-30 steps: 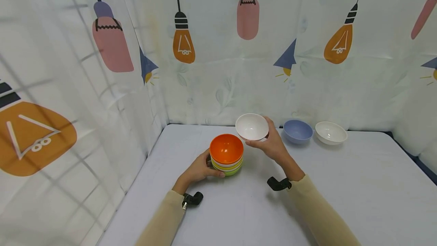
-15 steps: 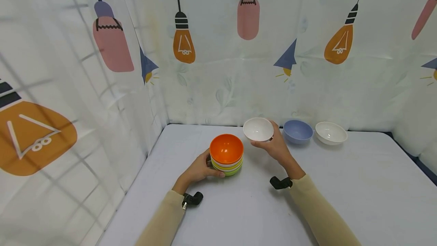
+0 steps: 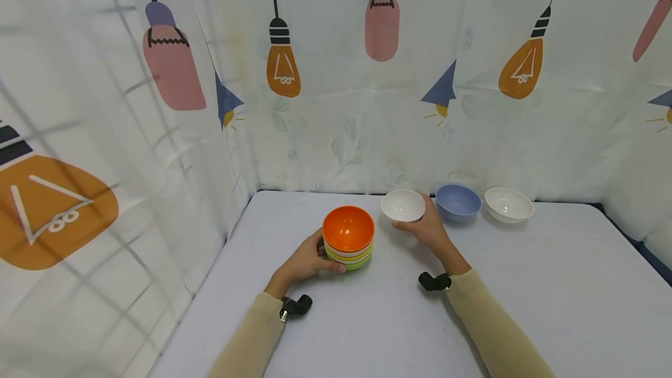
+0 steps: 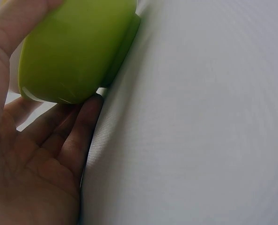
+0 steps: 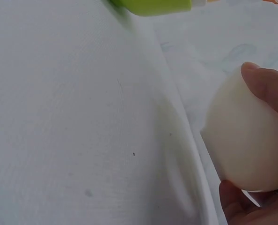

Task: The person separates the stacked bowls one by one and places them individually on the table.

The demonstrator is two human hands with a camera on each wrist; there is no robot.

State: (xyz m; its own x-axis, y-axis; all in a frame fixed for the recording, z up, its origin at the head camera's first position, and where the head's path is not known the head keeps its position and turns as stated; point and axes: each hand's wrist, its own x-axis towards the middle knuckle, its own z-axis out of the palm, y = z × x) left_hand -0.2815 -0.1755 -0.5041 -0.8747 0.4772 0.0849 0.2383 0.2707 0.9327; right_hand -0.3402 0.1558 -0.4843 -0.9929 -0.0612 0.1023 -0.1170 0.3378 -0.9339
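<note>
Beside the blue bowl, the white bowl has been lowered by the right hand, fingers part-curled and pinching it, apparently kept apart from the stack gripped by the left hand.

Left hand and right hand both grip, the right farther forward

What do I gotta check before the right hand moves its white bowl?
1. Left hand holding the stack: ok, wrapped around its green bottom bowl.
2. Right hand holding its white bowl: ok.
3. White bowl off the table: ok, a gap shows underneath.
4. Orange bowl facing up on top: ok.
5. Room beside the blue bowl: not ok, the right hand looks close.
6. Green bottom bowl flat on the table: cannot tell, foot partly hidden.
</note>
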